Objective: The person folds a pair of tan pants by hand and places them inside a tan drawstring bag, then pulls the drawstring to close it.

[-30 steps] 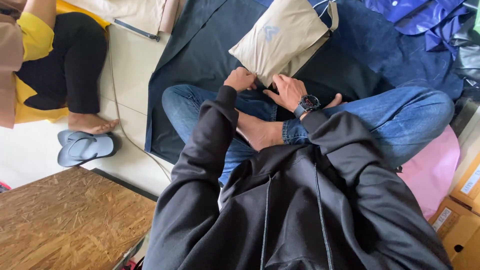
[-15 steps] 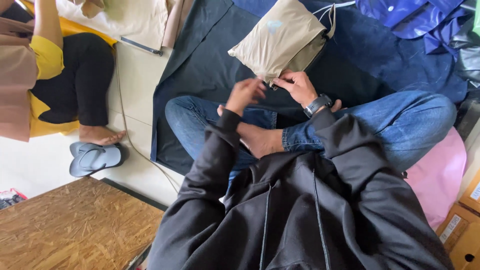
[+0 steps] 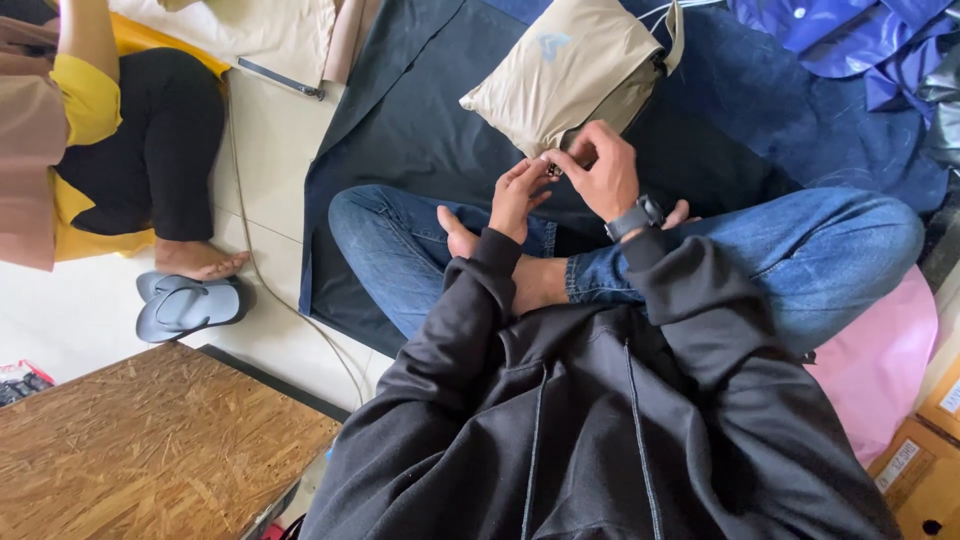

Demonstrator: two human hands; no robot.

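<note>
Around you the floor is crowded. At ten o'clock another person sits on a yellow cushion (image 3: 75,215), a bare foot (image 3: 198,260) resting on pale tile just above a pair of grey-blue sandals (image 3: 185,303). A thin cable (image 3: 262,275) trails across the tile from that side toward your knee. At seven o'clock lies a chipboard panel (image 3: 150,450), coarse and flaky in texture. At four o'clock a pink plastic sheet (image 3: 880,360) and brown cardboard boxes (image 3: 925,470) press against your right leg, and glossy blue fabric (image 3: 850,40) bunches at one o'clock. Your own crossed legs in blue jeans (image 3: 800,250) and your bare foot sit between your body and the work, so you reach over them.

The beige pouch (image 3: 570,75) lies at twelve o'clock on the dark navy cloth (image 3: 400,120), tilted, its near lower edge right at your fingertips. It is a soft, padded, roughly rectangular bag of matte woven fabric with a pale mark on its face and a light cord at its upper right corner.

Your right hand (image 3: 600,170) (the one with the dark wristwatch (image 3: 635,217)) has thumb and forefinger pressed together, pinching something small at the pouch's edge; what exactly is too small to tell. Your left hand (image 3: 518,195) is loosely spread, fingertips meeting the right hand's pinch but gripping nothing.
</note>
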